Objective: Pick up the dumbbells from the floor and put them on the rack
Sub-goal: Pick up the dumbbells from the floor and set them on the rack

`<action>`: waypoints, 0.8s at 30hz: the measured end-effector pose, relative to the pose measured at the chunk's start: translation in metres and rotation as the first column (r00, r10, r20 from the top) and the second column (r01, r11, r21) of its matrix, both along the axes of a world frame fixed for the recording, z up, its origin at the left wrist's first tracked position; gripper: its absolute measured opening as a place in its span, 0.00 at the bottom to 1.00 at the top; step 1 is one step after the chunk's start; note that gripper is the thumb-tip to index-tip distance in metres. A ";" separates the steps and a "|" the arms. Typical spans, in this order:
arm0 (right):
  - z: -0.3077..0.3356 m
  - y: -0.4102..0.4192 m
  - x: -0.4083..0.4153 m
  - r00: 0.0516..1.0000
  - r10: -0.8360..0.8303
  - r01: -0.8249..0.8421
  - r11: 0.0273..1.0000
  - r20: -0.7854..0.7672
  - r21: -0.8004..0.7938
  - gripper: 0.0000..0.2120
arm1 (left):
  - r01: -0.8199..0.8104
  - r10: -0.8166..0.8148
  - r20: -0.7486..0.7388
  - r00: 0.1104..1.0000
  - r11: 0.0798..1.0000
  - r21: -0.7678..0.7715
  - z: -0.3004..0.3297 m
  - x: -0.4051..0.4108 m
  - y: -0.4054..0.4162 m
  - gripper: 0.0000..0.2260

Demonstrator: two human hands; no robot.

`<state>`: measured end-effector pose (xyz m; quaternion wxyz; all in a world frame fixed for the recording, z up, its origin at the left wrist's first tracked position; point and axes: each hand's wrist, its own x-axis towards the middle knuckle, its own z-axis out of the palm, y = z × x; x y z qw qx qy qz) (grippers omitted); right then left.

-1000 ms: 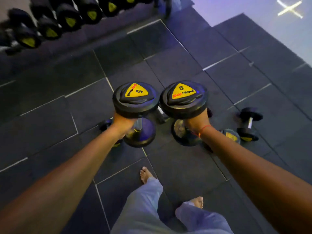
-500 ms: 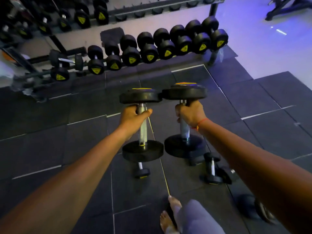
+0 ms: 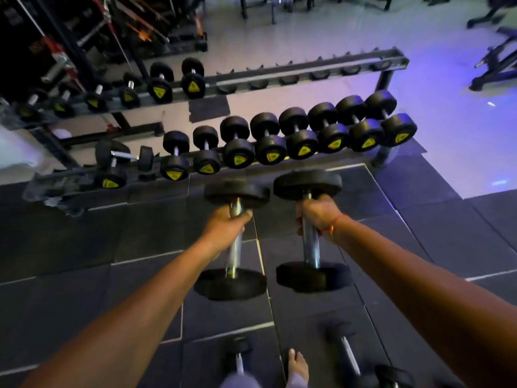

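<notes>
I read this as the carry step: my left hand (image 3: 225, 224) has its fingers curled round the chrome handle of the left dumbbell (image 3: 233, 239), my right hand (image 3: 317, 214) grips the right dumbbell (image 3: 310, 231) the same way, and both weights hang upright in the air just short of the rack (image 3: 307, 72). Next I would judge the move to be a reach forward to the bare cradles on the rack's upper tier, above the full lower row (image 3: 293, 135). Two more dumbbells (image 3: 352, 359) lie on the floor behind, well apart from the rack.

Single head-worn view, forward and down over both arms toward rack (image 3: 279, 77).
</notes>
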<state>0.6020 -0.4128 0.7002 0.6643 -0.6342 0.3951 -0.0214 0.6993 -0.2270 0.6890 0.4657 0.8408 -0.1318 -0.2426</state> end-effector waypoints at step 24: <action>-0.027 -0.293 0.690 0.997 0.026 -0.033 0.994 -0.068 -0.102 0.04 | -0.387 0.325 -0.289 0.900 0.902 -0.191 -0.012 0.687 -0.296 0.10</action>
